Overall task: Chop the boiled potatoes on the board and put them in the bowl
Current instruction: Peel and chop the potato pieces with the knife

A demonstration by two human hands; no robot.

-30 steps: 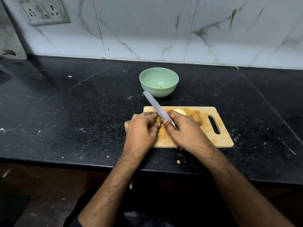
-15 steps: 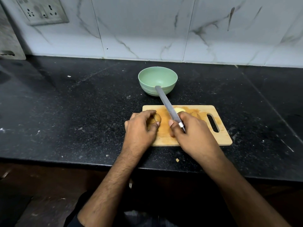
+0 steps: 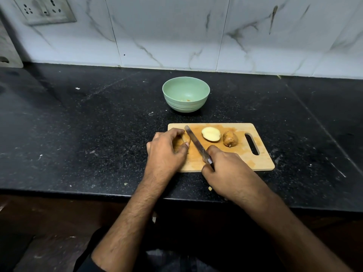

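Note:
A wooden cutting board (image 3: 261, 163) lies on the black counter. My left hand (image 3: 167, 152) grips a brown potato piece (image 3: 185, 139) at the board's left end. My right hand (image 3: 225, 171) holds a knife (image 3: 195, 143) by its handle, the blade lying down against the board just right of that piece, tip pointing away. A halved potato (image 3: 211, 134) lies cut face up in the board's middle, and a whole brown potato (image 3: 230, 138) sits to its right. The pale green bowl (image 3: 186, 94) stands behind the board, holding only a few crumbs.
The black stone counter (image 3: 88, 134) spreads to both sides, with small scraps near its front edge. A marble-tiled wall runs along the back, with a socket plate (image 3: 44, 9) at top left. The board's handle slot (image 3: 252, 144) is at its right end.
The knife blade has come down from a raised angle onto the board beside the held piece. My right hand moved back toward me, uncovering the half potato and the whole potato.

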